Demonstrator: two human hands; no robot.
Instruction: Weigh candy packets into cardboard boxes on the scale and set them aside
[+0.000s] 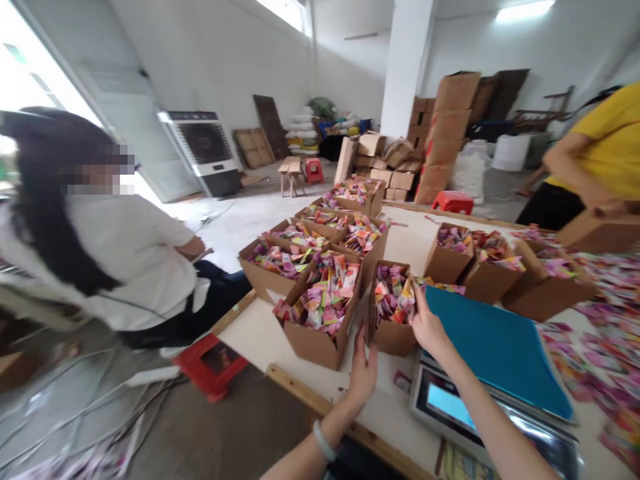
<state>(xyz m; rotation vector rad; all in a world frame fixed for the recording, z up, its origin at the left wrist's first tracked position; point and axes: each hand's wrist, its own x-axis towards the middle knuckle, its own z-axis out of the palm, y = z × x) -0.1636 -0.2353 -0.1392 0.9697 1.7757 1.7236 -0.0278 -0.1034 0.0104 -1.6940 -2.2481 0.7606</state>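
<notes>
A small cardboard box (395, 339) filled with pink and orange wrapped packets stands on the table between my two hands. Against its left side lies my left hand (363, 367), with a pale bangle on the wrist and its fingers pointing forward. My right hand (429, 327) grips the right wall of the same box, fingers at the upper edge. Immediately left stands another full box (315, 343), nearly touching my left fingers. A digital scale (495, 360) with a blue platform sits under and beside my right forearm; nothing rests on the platform.
Several filled boxes (270, 270) stand in a group ahead; more boxes (450, 260) are beyond the scale. Loose packets (610, 300) cover the table's right side. A seated person in white (125, 253) is at left; a person in yellow (610, 147) handles a box at right.
</notes>
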